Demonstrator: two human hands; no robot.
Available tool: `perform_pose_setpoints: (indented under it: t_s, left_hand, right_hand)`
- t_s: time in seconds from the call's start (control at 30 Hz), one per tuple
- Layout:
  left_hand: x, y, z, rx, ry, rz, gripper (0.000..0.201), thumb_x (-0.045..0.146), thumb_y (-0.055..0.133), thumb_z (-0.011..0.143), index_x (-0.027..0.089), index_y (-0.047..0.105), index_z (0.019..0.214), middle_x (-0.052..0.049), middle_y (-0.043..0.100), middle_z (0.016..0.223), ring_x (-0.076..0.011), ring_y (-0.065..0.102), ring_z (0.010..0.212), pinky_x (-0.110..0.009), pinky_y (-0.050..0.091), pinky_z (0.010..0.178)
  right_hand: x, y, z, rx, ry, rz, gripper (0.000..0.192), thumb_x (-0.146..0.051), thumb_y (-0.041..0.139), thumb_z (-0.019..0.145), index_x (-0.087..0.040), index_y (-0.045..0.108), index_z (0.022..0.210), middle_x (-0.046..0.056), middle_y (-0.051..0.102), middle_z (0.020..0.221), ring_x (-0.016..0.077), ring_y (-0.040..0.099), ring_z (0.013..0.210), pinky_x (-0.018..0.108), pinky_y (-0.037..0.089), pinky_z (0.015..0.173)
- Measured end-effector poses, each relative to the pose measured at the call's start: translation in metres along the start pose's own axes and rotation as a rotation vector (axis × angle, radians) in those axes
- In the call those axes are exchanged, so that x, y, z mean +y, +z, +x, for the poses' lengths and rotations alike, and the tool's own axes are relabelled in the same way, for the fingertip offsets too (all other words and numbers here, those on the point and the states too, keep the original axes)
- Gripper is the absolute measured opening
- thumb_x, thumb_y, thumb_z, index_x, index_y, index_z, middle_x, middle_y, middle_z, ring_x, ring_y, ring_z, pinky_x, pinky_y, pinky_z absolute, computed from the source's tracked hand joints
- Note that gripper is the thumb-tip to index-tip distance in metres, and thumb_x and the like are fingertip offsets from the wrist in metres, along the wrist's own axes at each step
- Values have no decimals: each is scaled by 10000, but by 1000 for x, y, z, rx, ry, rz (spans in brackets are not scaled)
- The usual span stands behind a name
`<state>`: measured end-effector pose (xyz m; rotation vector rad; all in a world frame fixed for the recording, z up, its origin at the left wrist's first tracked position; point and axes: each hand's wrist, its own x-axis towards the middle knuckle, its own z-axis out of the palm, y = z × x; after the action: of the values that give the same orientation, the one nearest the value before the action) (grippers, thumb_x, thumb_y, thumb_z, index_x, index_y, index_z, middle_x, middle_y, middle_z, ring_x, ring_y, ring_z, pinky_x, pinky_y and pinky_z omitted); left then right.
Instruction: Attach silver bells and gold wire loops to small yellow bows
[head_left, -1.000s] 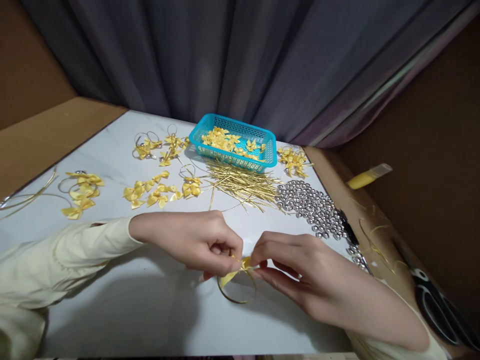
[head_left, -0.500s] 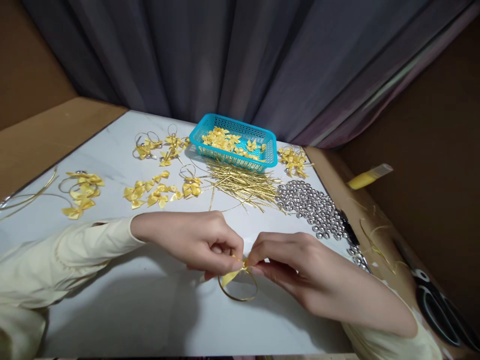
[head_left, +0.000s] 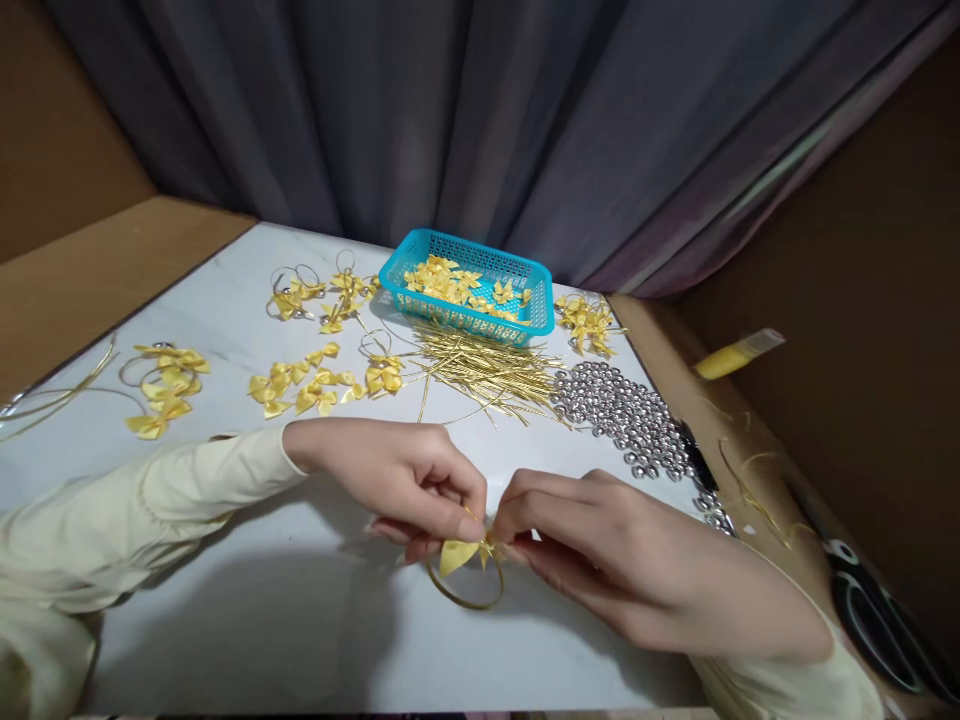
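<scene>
Just above the white tabletop, my left hand (head_left: pixel 420 487) pinches a small yellow ribbon bow (head_left: pixel 457 556) between thumb and forefinger. From the bow hangs a loop of gold cord (head_left: pixel 466 604). My right hand (head_left: pixel 600 550) meets it from the right, fingertips closed at the bow's middle, where the cord gathers. The fingers cover most of that spot, so the exact grip of the right fingertips is partly hidden. Beyond the hands lies a heap of cut gold cords (head_left: pixel 491 372).
A blue basket (head_left: pixel 551 318) of yellow bows stands at the back. Silver bells (head_left: pixel 622 415) spread to the right, near black scissors (head_left: pixel 874 620) and a yellow tube (head_left: pixel 739 354). Loose bows (head_left: pixel 300 380) and corded bows (head_left: pixel 166 388) lie left. A grey curtain (head_left: pixel 420 110) hangs behind.
The cord loop has shifted slightly left and tilted. More of the bow shows below my left thumb, and my left hand's lower fingers have spread a little. Both hands stay together.
</scene>
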<state>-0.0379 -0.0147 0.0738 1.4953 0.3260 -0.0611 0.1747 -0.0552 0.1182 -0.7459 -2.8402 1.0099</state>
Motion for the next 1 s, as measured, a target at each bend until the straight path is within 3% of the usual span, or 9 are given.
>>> perform_pose_setpoints:
  t_s: [0.13,0.3,0.5,0.7,1.0]
  left_hand:
    - [-3,-4,1,-19,2,-116,183,247,469,893,150,529,750,37,505,521,-35,364,348,-131,316,372]
    - [-4,-7,1,1,10,-188,179,283,517,873,139,552,771,21,547,541,-35,385,347,-132,299,349]
    - [-2,-6,1,20,47,-133,180,266,480,892,140,524,771,31,532,546,-25,368,343,-121,310,354]
    - [1,-1,-1,53,37,-63,186,262,481,890,132,544,773,18,552,548,-28,369,339,-127,318,359]
    - [0,1,1,12,32,2,192,246,459,896,146,517,742,30,522,515,-35,362,347,-131,329,381]
  right_hand:
    - [5,-4,4,31,-46,104,154,-100,409,903,-121,556,943,44,585,864,83,525,748,182,414,686]
    - [3,-1,1,85,3,81,159,-151,391,924,-128,547,935,51,576,862,95,518,733,206,404,658]
    - [-3,3,-4,137,80,-4,181,-177,374,932,-145,551,914,57,572,835,113,526,699,230,385,619]
    - [1,4,-5,259,103,-7,73,-194,482,896,-161,541,868,22,553,775,89,476,618,203,339,553]
    - [10,-4,-2,19,42,-13,219,-187,407,930,-152,623,917,29,560,740,95,517,651,216,347,603]
